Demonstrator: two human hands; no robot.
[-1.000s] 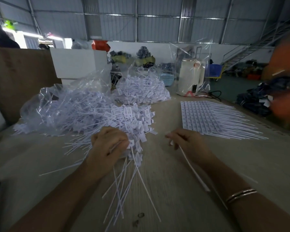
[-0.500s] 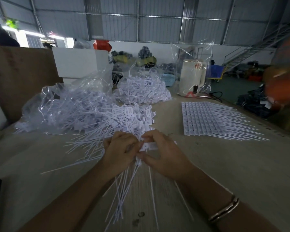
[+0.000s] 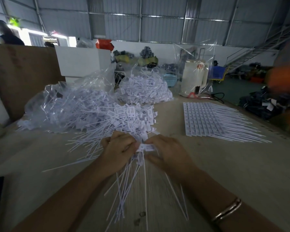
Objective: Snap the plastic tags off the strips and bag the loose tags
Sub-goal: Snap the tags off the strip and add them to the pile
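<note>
Hands have closed together near the worktop's front edge: the left hand (image 3: 120, 150) grips a fan of loose tags (image 3: 124, 186), while the right hand (image 3: 170, 152), apart a second ago, now pinches a short tag strip (image 3: 145, 147), likely to snap another off. Beyond, the open bag of tags (image 3: 70, 106); uncut strips (image 3: 213, 121) lie far right.

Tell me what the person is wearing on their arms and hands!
Not much! Both arms are bare, with no sleeves in view, and neither the left hand nor the right hand wears a glove. I can see no rings. The only thing worn is a thin, shiny metal bangle round the right wrist. It looks like two slim bands side by side.
</note>
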